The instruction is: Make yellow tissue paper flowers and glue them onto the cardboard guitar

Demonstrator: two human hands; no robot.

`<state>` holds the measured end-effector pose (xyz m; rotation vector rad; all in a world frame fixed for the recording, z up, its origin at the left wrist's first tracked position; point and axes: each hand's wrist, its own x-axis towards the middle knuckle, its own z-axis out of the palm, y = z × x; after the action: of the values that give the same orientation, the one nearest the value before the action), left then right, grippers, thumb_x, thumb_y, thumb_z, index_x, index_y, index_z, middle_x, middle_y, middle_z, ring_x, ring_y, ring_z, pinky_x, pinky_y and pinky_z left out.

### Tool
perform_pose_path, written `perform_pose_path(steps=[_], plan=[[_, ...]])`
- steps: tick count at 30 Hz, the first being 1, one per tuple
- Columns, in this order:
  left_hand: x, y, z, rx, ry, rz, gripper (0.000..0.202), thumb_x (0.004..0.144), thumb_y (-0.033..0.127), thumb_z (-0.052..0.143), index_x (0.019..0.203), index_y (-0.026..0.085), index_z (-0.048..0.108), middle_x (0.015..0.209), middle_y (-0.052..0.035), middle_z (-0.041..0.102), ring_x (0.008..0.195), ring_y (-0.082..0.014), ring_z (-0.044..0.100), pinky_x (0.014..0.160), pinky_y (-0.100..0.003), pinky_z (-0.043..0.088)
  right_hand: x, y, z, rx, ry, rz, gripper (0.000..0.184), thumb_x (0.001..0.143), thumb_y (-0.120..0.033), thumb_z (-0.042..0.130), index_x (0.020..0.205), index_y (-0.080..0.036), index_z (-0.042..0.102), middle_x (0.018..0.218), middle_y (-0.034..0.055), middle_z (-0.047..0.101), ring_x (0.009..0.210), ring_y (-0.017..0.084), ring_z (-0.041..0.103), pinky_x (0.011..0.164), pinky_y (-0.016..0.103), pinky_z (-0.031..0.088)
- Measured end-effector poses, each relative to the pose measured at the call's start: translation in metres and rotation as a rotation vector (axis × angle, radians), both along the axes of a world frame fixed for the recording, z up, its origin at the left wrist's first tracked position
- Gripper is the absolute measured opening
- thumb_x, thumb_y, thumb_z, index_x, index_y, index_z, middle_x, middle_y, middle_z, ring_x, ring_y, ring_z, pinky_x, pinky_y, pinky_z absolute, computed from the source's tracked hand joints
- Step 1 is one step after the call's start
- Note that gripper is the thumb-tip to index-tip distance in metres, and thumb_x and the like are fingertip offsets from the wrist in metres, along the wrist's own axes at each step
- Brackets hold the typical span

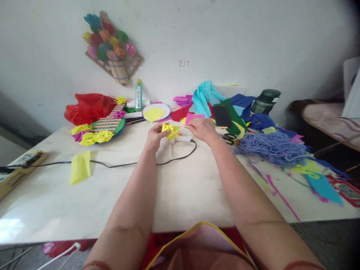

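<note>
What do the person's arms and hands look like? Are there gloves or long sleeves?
No gloves! The left hand and right hand are bare, and I can't spot any rings or a watch. The forearms are bare too. Reddish-brown bands at the picture's bottom edge look like short sleeve ends.

A white wall [239, 45] marked with red digits [183, 63] rises beyond the right hand [203, 129]. Beneath that hand spreads the pale counter [194, 202], glossy with light far to the hand's left; grey floor [332, 240] shows lower, to its right.
</note>
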<state>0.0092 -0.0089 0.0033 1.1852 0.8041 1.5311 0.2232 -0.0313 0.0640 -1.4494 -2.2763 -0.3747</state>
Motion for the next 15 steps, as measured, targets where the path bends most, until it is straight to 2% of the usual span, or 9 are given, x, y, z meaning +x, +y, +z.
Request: perform_pose_path(steps=[6,9,15], plan=[[-0.002,-0.001,0.001,-0.05,-0.019,0.042,0.046,0.043,0.027,0.087,0.086,0.018,0.07,0.076,0.0005,0.07,0.07,-0.0144,0.064,0.069,-0.027,0.049,0.006,0.005,-0.007,0.004,0.128,-0.039,0.034,0.093,-0.04,0.047,0.094,-0.019,0.075,0.095,0.0086,0.075,0.086,0.022,0.064,0.067,0.029,0.035],[-0.001,-0.003,0.003,-0.061,-0.03,0.042,0.047,0.044,0.027,0.087,0.087,0.018,0.07,0.077,0.0004,0.07,0.071,-0.0143,0.064,0.069,-0.027,0.049,0.011,0.009,-0.015,-0.028,0.175,-0.142,0.031,0.093,-0.034,0.048,0.096,-0.02,0.075,0.097,0.0089,0.075,0.087,0.021,0.064,0.069,0.029,0.038],[0.001,-0.003,0.003,-0.077,-0.092,0.019,0.047,0.042,0.024,0.087,0.085,0.018,0.071,0.077,0.0004,0.071,0.068,-0.0136,0.063,0.063,-0.025,0.048,0.022,0.014,-0.038,-0.271,0.081,-0.391,0.03,0.091,-0.033,0.051,0.099,-0.019,0.076,0.104,0.014,0.073,0.097,0.025,0.065,0.074,0.031,0.045]])
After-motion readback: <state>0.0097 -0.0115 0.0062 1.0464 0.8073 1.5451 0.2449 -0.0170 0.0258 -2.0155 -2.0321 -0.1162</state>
